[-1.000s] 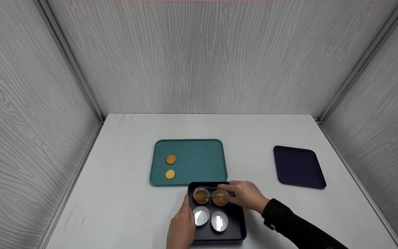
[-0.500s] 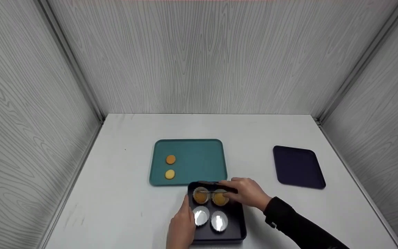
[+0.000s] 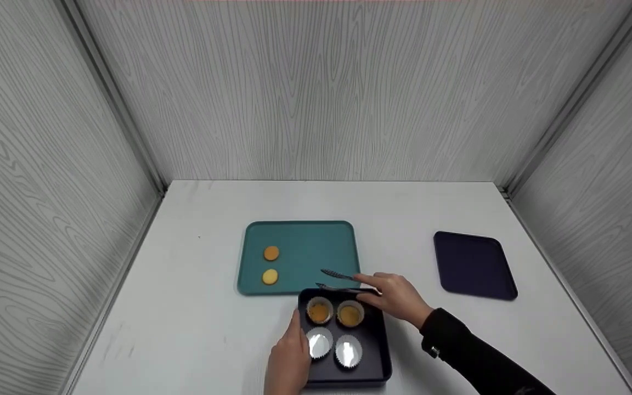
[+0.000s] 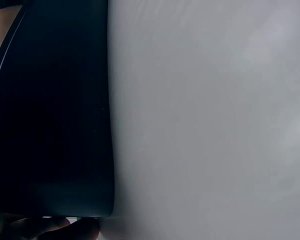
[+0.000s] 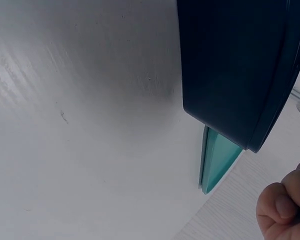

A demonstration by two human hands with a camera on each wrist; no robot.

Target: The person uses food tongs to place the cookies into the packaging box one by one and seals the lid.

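My left hand grips the left wall of a deep dark baking pan, its thumb along the rim. My right hand holds metal tongs over the pan's far rim, with the tips spread and nothing between them. Inside the pan, an orange round cake and a yellow round cake sit in foil cups at the far side. Nearer are two bare silver foil cups. In the left wrist view the pan's outer wall fills the left side; in the right wrist view curled fingers show.
A teal tray lies just behind the pan. On its left part rest an orange round cookie and a yellow one. A dark purple tray is at the right. Grey wood-grain walls enclose the white table.
The tongs have lifted off the far cups and swung away over the pan's far rim, their tips spreading. The right hand rose slightly. My left hand and the pan stayed in place.
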